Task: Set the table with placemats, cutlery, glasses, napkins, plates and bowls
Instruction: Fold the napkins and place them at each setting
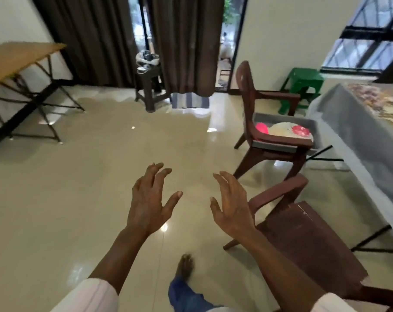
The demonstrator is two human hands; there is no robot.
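Left hand (148, 208) and right hand (232, 209): both grips spread, holding nothing. Plate (281, 131) lies in grey tub (288, 119) on chair (246, 91), ahead-right of the grips, well apart; right hand nearer. Counter (348, 124) further right.

Bare floor (123, 176) ahead of hands; brown chairs (270, 136) and table (360, 131) rightward.

Under the left hand (150, 206) and right hand (232, 206) lies a glossy beige tiled floor (101, 176). Ahead and right of the right hand, a reddish-brown wooden chair (247, 97) bears a grey plastic tub (279, 147) with a bright pink object (261, 128) and a white round plate (281, 131) printed red; further right, a grey-clothed worktop (348, 122) carries a multicoloured floral placemat (380, 102). Far ahead of the hands hang dark brown curtains (96, 41), with a green plastic stool (302, 82) to their right.
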